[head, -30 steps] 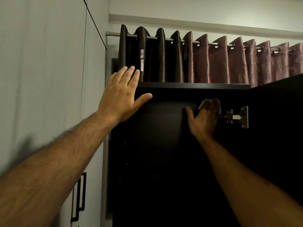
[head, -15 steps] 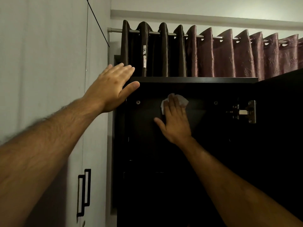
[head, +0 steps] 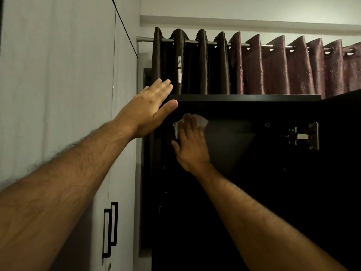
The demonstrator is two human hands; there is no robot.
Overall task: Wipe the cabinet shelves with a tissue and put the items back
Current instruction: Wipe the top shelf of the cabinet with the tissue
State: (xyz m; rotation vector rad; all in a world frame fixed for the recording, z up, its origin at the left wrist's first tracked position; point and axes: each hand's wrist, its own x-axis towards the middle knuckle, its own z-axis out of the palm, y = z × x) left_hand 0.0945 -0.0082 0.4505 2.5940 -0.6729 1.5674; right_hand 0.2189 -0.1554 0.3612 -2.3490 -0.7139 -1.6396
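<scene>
Tissue [head: 197, 121], white and crumpled, lies pressed flat under right hand [head: 192, 145] against dark matte cabinet [head: 244, 145]; left hand [head: 149, 109] rests splayed on its top corner.

1 head view — close, tilted upward at the dark cabinet [head: 244, 97] top.
</scene>
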